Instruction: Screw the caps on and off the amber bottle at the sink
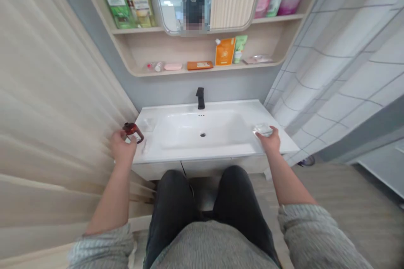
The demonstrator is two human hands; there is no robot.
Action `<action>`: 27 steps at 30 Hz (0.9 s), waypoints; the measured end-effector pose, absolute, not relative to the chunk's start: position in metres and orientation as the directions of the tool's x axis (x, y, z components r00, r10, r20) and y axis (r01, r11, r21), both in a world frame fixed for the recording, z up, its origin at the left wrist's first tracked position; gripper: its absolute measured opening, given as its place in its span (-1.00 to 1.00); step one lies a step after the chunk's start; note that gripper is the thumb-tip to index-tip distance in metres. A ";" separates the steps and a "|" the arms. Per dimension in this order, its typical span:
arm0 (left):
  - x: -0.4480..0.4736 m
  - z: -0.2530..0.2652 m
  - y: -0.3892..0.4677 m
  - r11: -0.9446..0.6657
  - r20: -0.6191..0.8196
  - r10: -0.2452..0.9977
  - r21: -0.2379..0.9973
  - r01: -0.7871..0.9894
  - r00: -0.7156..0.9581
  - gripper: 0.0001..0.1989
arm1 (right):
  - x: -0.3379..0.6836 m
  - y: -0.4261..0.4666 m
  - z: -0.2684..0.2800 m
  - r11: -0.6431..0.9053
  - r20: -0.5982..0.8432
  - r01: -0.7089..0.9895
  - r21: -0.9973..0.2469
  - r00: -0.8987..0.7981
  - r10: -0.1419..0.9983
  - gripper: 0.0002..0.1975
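Observation:
At the left end of the white sink counter, my left hand (124,146) is closed around a dark brown bottle (136,131) with a pale label, which it holds tilted. Just right of the bottle sits a small clear container (148,125), and a slim pale item (144,146) lies in front of it. On the opposite side, my right hand (270,138) grips a clear, shallow dish (261,129) between thumb and fingers, at the counter's right end. Blur hides what, if anything, is in the dish.
Between my hands lies the white basin (189,145) with a black faucet (200,98) behind it. A shelf (176,71) above holds an orange pouch (225,51), a green tube (240,49) and small boxes. A curtain (63,92) hangs at left; a tiled wall (341,71) stands at right.

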State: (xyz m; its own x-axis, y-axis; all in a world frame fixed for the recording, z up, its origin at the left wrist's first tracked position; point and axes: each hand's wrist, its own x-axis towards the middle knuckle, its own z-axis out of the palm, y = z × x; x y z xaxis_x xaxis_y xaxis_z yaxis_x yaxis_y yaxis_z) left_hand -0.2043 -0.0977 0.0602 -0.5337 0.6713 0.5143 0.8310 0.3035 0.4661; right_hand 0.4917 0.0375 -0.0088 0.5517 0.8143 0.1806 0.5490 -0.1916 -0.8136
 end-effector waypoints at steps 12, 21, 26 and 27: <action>-0.155 0.003 -0.113 0.340 0.296 0.874 0.197 0.920 -0.386 -0.61 | 0.468 0.025 0.005 0.063 0.240 0.385 -0.921 0.430 0.870 -0.21; -0.075 0.074 -0.109 -0.034 0.295 0.919 0.720 0.693 -0.262 -0.60 | 0.357 0.002 0.013 0.282 0.288 0.259 -0.924 -0.017 0.958 -0.21; -0.015 0.127 -0.112 -0.209 0.278 0.959 0.832 0.515 -0.061 -0.57 | 0.293 -0.037 0.015 0.320 0.264 0.231 -0.919 -0.243 0.933 -0.24; -0.007 0.135 -0.112 -0.213 0.271 0.962 0.829 0.517 -0.039 -0.59 | 0.284 -0.044 0.016 0.331 0.263 0.225 -0.916 -0.284 0.922 -0.24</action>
